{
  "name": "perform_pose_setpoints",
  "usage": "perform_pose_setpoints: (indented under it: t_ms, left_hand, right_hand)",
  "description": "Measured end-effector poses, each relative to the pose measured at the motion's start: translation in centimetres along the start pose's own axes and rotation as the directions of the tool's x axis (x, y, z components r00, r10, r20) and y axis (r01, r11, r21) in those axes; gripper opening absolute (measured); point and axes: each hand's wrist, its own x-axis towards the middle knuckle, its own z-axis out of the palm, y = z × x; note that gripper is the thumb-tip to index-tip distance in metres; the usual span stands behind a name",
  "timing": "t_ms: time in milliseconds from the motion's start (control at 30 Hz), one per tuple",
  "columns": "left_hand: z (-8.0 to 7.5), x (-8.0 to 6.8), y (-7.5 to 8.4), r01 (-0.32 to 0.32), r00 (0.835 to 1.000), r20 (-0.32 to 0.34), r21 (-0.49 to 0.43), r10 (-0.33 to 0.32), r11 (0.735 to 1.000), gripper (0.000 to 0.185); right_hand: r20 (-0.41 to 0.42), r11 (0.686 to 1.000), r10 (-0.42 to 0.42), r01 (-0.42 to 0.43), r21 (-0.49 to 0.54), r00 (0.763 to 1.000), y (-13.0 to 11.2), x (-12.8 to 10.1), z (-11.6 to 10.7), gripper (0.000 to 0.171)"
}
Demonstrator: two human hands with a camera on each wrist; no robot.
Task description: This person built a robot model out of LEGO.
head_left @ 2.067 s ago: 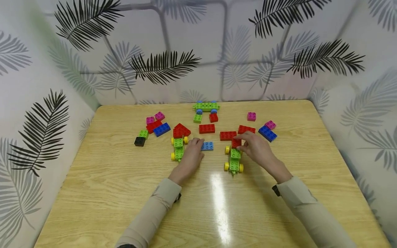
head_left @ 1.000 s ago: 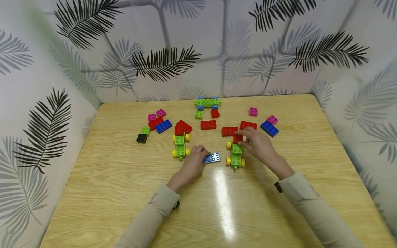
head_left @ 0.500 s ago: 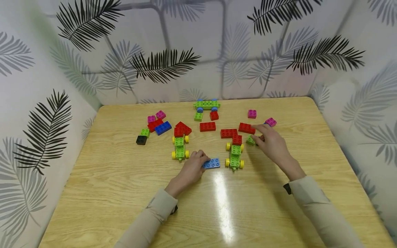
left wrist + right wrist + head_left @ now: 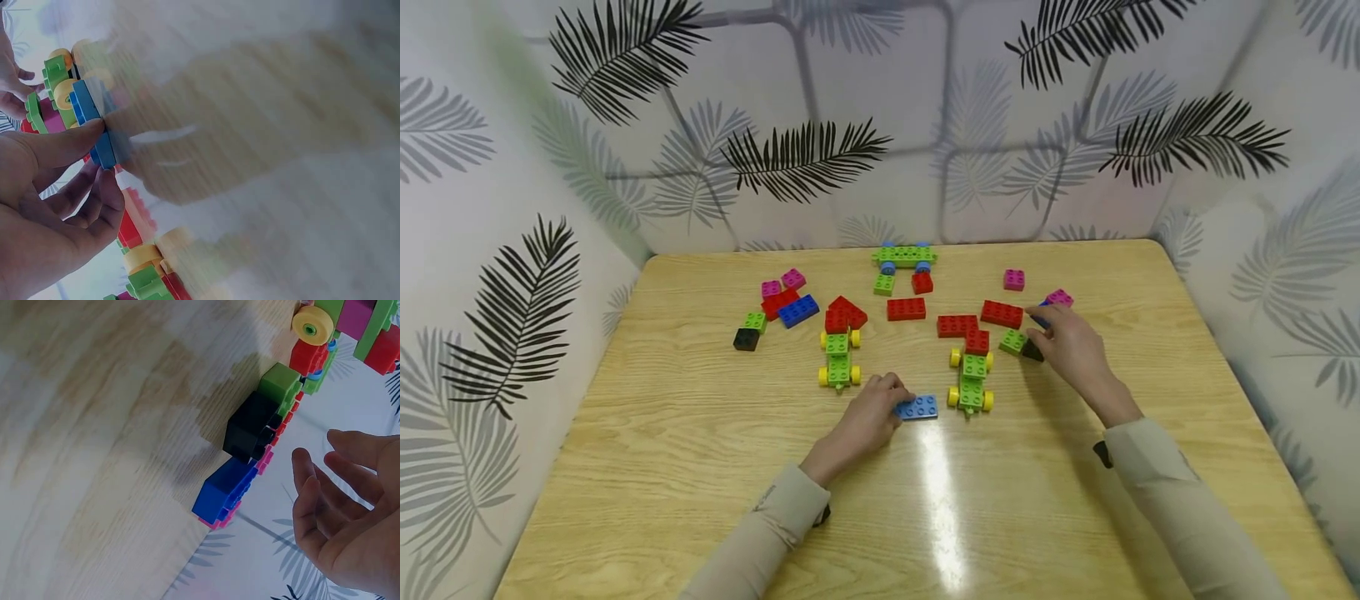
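Note:
My left hand [image 4: 867, 418] pinches a light blue brick [image 4: 919, 407] between thumb and fingers, low over the table; the left wrist view shows the thumb on one side of it. My right hand [image 4: 1073, 348] is above the right-hand bricks, its fingers loosely bent with nothing between them. Nearest to it are a black brick [image 4: 245, 428], a green brick [image 4: 279, 385] and a dark blue brick [image 4: 222, 489], the last partly covered by the hand in the head view. Between the hands stands a toy car [image 4: 972, 392] with yellow wheels and a red brick [image 4: 977, 342] at its far end.
A second yellow-wheeled car [image 4: 838, 371] stands beyond my left hand. A green base [image 4: 906, 257] with blue wheels is at the table's back edge. Several red bricks lie mid-table, among them one long red brick [image 4: 906, 309]. Another black brick [image 4: 746, 339] lies far left.
My right hand has let go of the red brick on the right car and moved right, over the black brick. My left hand has drawn the light blue brick towards me.

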Motion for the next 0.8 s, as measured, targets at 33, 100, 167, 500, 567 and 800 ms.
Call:
perform_pose_setpoints:
  t_ms: [33,100,167,500,567,800]
  left_hand:
    - [0.1,-0.1,0.0,-0.002,1.000,-0.003,-0.002,0.002,1.000,0.037]
    - [0.2,-0.2,-0.1,-0.007,1.000,-0.009,-0.009,0.007,1.000,0.037]
    - [0.3,-0.3,-0.1,-0.011,1.000,-0.016,-0.012,0.011,1.000,0.036]
    - [0.5,-0.5,-0.1,-0.024,0.999,-0.045,-0.005,0.024,1.000,0.036]
    - [0.6,-0.5,-0.1,-0.019,0.999,-0.040,0.000,0.019,1.000,0.035]
    - [0.4,-0.6,0.0,-0.014,0.999,-0.043,-0.012,0.013,1.000,0.035]
  right_hand:
    - [0.008,1.000,0.004,-0.004,0.001,1.000,0.0,0.2,0.1,0.032]
    - [0.022,1.000,0.009,-0.009,0.003,1.000,-0.1,0.6,0.2,0.032]
    - [0.039,1.000,0.015,-0.015,0.003,0.999,-0.3,1.0,0.3,0.032]
    - [0.130,0.998,0.031,-0.023,-0.064,0.991,-0.4,3.6,1.5,0.037]
    - [0.153,0.997,0.036,-0.026,-0.067,0.988,-0.5,4.2,1.7,0.039]
    - [0.228,0.993,0.079,-0.055,-0.108,0.970,-0.4,5.7,2.5,0.042]
